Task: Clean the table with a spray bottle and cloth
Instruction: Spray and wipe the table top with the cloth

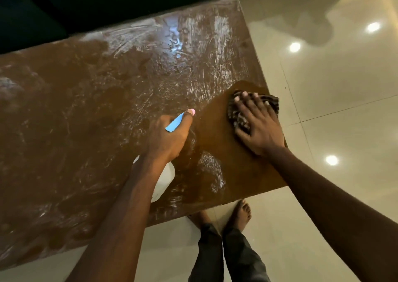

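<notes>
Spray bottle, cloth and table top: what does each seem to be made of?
Spray bottle: probably plastic; white matte body, blue trigger part. Cloth: soft textile, dark with pale stripes, crumpled under the right hand. Table top: hard, smooth brown surface, perhaps laminate or varnished wood; it mirrors light and carries white smears.

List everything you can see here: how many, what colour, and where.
table: one, brown, white-smeared, left and middle.
bottle: one, white with blue trigger, over the table's near edge.
cloth: one, dark, patterned, at the table's right edge.
floor: one, cream tiles, right and bottom.
light spots: three, white, on the floor.
dark shape: one, blackish, beyond the table; unclear what.
left hand: one, grips the bottle.
right hand: one, presses the cloth.
feet: two, bare, on the floor.
</notes>
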